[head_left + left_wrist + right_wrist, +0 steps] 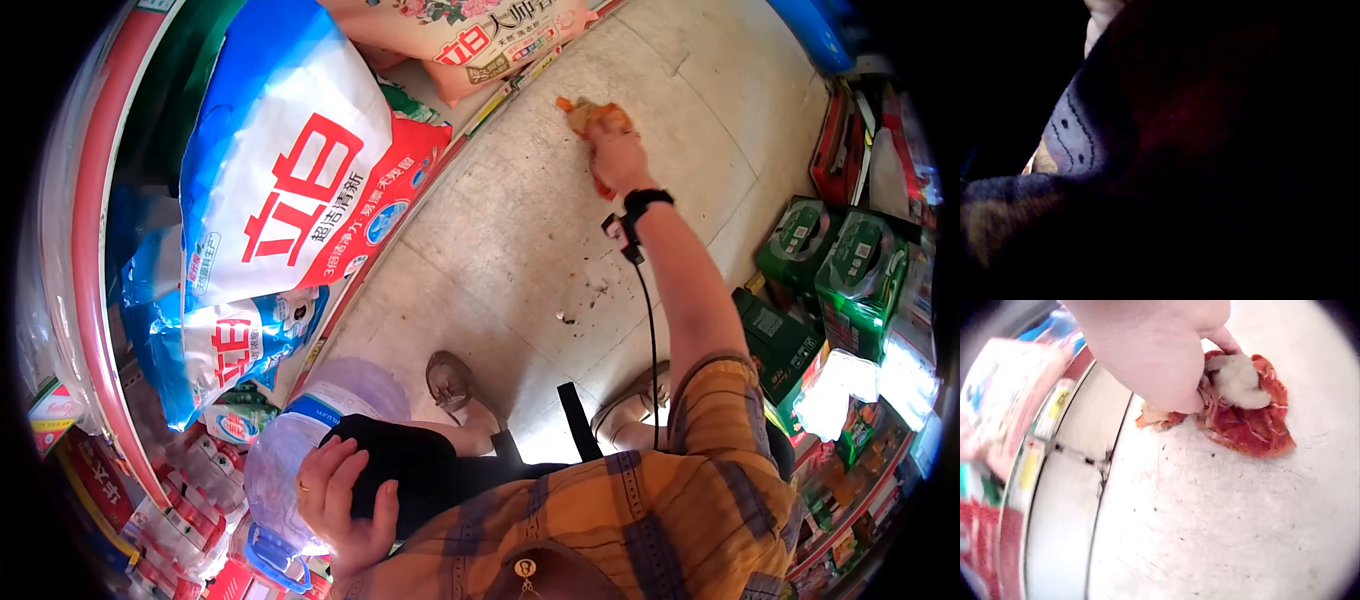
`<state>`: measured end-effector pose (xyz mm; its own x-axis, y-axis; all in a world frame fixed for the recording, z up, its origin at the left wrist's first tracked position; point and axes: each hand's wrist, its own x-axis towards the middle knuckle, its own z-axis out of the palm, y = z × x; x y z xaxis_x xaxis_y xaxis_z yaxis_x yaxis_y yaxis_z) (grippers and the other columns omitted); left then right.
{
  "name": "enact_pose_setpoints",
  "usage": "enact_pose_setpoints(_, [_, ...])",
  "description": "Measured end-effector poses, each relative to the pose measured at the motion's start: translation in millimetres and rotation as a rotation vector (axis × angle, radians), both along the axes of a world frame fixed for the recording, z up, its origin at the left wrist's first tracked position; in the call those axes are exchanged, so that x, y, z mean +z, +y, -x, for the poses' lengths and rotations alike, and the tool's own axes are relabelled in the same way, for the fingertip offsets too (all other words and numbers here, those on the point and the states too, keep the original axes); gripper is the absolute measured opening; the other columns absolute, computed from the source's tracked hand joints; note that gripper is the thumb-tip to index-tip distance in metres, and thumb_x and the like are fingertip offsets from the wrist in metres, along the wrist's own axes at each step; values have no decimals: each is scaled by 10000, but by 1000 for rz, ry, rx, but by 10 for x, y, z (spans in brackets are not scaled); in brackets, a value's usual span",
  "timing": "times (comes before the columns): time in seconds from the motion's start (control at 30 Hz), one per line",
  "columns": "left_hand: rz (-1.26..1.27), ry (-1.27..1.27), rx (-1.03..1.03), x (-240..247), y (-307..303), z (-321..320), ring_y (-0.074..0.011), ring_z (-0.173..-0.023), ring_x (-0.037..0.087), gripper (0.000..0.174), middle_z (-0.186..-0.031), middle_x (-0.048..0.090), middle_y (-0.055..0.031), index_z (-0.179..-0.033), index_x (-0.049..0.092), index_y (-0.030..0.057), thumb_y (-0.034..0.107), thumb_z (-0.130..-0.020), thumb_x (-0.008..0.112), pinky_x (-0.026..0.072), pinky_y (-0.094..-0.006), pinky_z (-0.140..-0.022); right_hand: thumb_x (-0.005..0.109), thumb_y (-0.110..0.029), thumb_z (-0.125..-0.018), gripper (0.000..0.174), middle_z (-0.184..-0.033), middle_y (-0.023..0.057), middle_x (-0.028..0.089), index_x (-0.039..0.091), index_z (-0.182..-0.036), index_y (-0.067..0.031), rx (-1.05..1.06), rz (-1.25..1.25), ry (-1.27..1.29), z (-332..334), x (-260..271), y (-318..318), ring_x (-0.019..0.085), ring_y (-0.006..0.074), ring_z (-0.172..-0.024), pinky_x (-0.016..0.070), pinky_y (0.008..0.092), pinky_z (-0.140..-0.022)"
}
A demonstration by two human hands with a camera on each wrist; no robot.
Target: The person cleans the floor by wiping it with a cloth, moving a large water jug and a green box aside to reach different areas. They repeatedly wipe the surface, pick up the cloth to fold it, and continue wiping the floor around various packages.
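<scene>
Out in front at the floor (520,200), my right hand (617,160) grips a crumpled red-orange cloth (1254,428). A grey lump (1241,381) is bunched in the cloth in the right wrist view, where the cloth lies against the pale floor and my fingertips are mostly hidden. My left hand (340,500) rests on a dark-clothed knee (400,470), its fingers loosely spread and holding nothing. Beside that knee is a large clear plastic water jug (275,470) with a blue handle. The left wrist view is mostly dark, with patterned shirt fabric (1072,131) showing.
Large blue, white and red detergent bags (310,170) fill the shelf on the left, with a pink bag (480,40) farther along. Green boxes (860,260) stack up on the right. Small dark debris (567,318) lies on the floor ahead of my shoes (450,382).
</scene>
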<state>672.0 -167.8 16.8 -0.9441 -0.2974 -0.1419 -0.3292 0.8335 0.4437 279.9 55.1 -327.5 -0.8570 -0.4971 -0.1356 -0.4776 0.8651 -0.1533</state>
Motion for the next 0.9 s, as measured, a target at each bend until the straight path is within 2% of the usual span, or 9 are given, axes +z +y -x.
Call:
enact_pose_setpoints(0.07, [-19, -12, 8, -2, 28, 26, -394, -1064, 593, 315, -1112, 631, -183, -1055, 621, 14, 142, -776, 690, 453, -464, -945, 516, -49, -807, 522, -1441, 160, 422, 523, -1321, -139, 195, -89, -4, -275, -166, -124, 622, 429, -957, 568, 469, -713])
enact_pose_setpoints(0.13, [-5, 21, 0, -18, 54, 61, -402, -1020, 601, 344, -1081, 631, -170, -1049, 628, 15, 160, -755, 731, 463, -495, -922, 532, -155, -869, 445, -1300, 204, 516, 533, -1314, -176, 309, -164, 137, -877, -305, -346, 564, 415, -1089, 560, 538, -723])
enact_pose_setpoints(0.2, [-7, 18, -10, -18, 81, 87, -401, -1021, 600, 344, -1080, 631, -169, -1047, 628, 15, 165, -756, 729, 460, -497, -926, 521, -170, -877, 475, -1312, 140, 496, 493, -1348, -217, 515, -118, -110, -1436, -17, -384, 539, 374, -1106, 536, 563, -671])
enact_pose_setpoints(0.33, [19, 13, -22, -21, 139, 118, -401, -1021, 598, 343, -1074, 630, -165, -1044, 626, 16, 179, -758, 722, 451, -504, -936, 551, -214, -859, 174, -1103, 19, 605, 683, -970, -197, 850, 180, -223, -2163, -56, -209, 572, 286, -1046, 515, 511, -755])
enact_pose_setpoints(0.47, [-11, 8, -32, 5, 179, 128, -393, -1088, 579, 300, -1124, 631, -186, -1060, 616, 15, 124, -787, 679, 437, -458, -955, 581, -169, -832, 235, -1172, 21, 612, 652, -1055, -196, 630, 385, -360, -1783, 298, 43, 586, 319, -1112, 532, 401, -852])
enact_pose_setpoints(0.53, [-5, 15, -12, 10, 236, 142, -392, -1084, 580, 302, -1125, 630, -182, -1061, 616, 18, 126, -787, 682, 438, -458, -953, 571, -90, -808, 317, -1268, 9, 597, 634, -1087, -228, 486, 214, -341, -1299, 605, 264, 633, 243, -1034, 534, 378, -812])
enact_pose_setpoints(0.77, [7, 11, -37, 3, 287, 275, -386, -1050, 581, 295, -1117, 622, -177, -1056, 613, 20, 114, -785, 679, 442, -454, -931, 563, -35, -787, 361, -1210, 89, 594, 620, -1134, -117, -111, 21, -213, -87, 152, 1323, 611, 321, -1023, 522, 397, -824])
enact_pose_setpoints(0.83, [6, 11, -48, -1, 289, 311, -387, -1047, 579, 295, -1116, 621, -179, -1057, 611, 20, 109, -784, 677, 442, -455, -925, 547, -62, -822, 359, -1199, 128, 569, 600, -1172, -123, -126, -104, -89, -401, 185, 1102, 595, 393, -986, 518, 419, -816])
enact_pose_setpoints(0.9, [-5, -4, -55, 10, 314, 346, -388, -1044, 578, 295, -1116, 620, -180, -1058, 609, 19, 104, -784, 676, 443, -456, -920, 533, -212, -898, 276, -1199, 181, 554, 605, -1145, -111, 210, -148, 176, -771, -255, 1075, 589, 392, -999, 549, 479, -680])
